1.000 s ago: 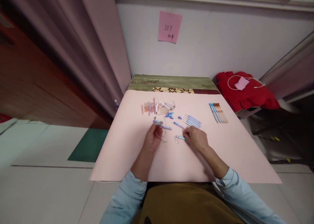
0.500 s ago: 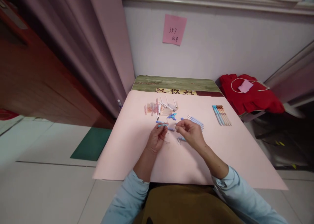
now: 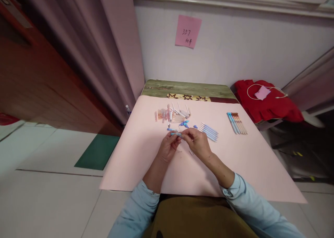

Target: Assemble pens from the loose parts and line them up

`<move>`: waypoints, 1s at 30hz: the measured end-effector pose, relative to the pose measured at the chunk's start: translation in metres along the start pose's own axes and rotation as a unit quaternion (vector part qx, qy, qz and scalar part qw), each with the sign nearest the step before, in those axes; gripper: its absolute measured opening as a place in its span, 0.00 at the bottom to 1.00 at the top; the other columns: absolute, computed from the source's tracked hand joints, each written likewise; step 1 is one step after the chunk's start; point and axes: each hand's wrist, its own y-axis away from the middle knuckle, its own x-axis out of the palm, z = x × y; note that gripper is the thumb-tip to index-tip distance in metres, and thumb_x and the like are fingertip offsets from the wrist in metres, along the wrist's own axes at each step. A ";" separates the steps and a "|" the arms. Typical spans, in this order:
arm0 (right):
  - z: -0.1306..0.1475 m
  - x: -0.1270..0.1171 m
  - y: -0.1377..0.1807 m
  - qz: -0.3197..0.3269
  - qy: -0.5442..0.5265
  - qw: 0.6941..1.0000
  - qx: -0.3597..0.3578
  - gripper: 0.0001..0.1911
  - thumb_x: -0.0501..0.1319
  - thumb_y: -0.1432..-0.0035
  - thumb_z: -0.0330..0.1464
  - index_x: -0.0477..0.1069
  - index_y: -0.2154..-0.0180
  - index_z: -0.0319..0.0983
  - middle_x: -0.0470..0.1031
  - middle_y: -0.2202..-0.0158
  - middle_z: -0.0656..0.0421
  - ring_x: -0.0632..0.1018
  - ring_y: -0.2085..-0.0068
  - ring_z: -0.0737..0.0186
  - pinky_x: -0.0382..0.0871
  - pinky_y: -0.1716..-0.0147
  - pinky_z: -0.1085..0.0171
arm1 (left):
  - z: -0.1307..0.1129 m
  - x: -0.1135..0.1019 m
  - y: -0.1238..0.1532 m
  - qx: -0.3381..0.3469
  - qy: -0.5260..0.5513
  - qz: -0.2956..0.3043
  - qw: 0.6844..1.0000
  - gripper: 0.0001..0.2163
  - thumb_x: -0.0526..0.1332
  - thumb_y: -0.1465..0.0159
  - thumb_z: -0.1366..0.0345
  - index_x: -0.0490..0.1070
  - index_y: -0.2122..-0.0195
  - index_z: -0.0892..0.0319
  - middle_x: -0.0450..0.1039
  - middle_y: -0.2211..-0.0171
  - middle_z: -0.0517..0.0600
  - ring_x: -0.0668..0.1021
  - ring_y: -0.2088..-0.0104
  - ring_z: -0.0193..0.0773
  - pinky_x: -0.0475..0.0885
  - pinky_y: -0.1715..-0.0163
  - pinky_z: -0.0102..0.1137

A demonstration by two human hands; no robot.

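My left hand (image 3: 167, 149) pinches a short light-blue pen part (image 3: 175, 134), held level above the table. The fingertips of my right hand (image 3: 200, 144) are closed at its right end; whatever small piece they grip is hidden. Just beyond the fingers is another blue pen piece (image 3: 170, 129). Small blue pen parts (image 3: 184, 123) lie in a cluster behind my hands. To the right of them, several pale-blue pen barrels (image 3: 209, 132) rest side by side. A small clear piece (image 3: 191, 152) lies under my right hand.
Thin white refills (image 3: 177, 109) and patterned pinkish tubes (image 3: 162, 114) lie toward the back. At right are a row of blue pens (image 3: 232, 123) and brown-topped pens (image 3: 240, 123). A red cloth (image 3: 271, 105) with a white cable sits beyond the table's right edge.
My right hand has moved left, bringing its fingertips to the pen part in my left hand. More of the pale-blue barrels shows now. My left hand stays nearly in place.
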 end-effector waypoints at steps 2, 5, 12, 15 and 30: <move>0.001 0.000 0.001 -0.006 0.011 1.000 -0.018 0.07 0.60 0.38 0.34 0.75 0.67 0.42 0.79 0.67 0.60 0.77 0.66 0.62 0.68 0.66 0.66 | 0.000 0.001 0.001 -0.001 -0.005 0.001 1.000 0.12 0.70 0.46 0.73 0.72 0.61 0.63 0.77 0.70 0.48 0.79 0.73 0.29 0.76 0.70 0.21; 0.002 0.000 0.001 -0.002 0.014 0.999 -0.029 0.07 0.60 0.38 0.34 0.75 0.68 0.42 0.79 0.67 0.59 0.77 0.66 0.62 0.68 0.65 0.65 | 0.000 0.002 0.002 -0.003 -0.006 0.002 1.000 0.12 0.70 0.45 0.72 0.72 0.61 0.63 0.76 0.71 0.48 0.79 0.73 0.28 0.76 0.70 0.21; 0.002 0.002 -0.003 0.065 -0.224 0.965 0.119 0.13 0.67 0.47 0.44 0.75 0.65 0.41 0.79 0.72 0.59 0.77 0.72 0.63 0.71 0.69 0.64 | 0.001 -0.001 0.002 -0.018 0.025 0.013 0.999 0.09 0.67 0.43 0.73 0.73 0.60 0.66 0.76 0.70 0.49 0.79 0.73 0.28 0.76 0.70 0.19; 0.001 0.004 -0.006 0.092 -0.306 0.933 0.166 0.19 0.69 0.53 0.47 0.74 0.68 0.38 0.77 0.74 0.59 0.74 0.75 0.65 0.69 0.72 0.65 | 0.001 -0.001 0.002 -0.026 0.035 0.010 0.999 0.08 0.66 0.41 0.74 0.74 0.60 0.66 0.77 0.71 0.49 0.79 0.73 0.28 0.76 0.71 0.20; 0.011 0.001 0.006 -0.030 -0.016 0.999 -0.011 0.11 0.63 0.41 0.40 0.77 0.58 0.44 0.77 0.64 0.58 0.73 0.72 0.67 0.68 0.67 0.66 | -0.003 0.003 0.004 -0.066 0.132 0.001 0.989 0.03 0.60 0.37 0.76 0.73 0.64 0.66 0.74 0.71 0.49 0.70 0.80 0.22 0.65 0.84 0.15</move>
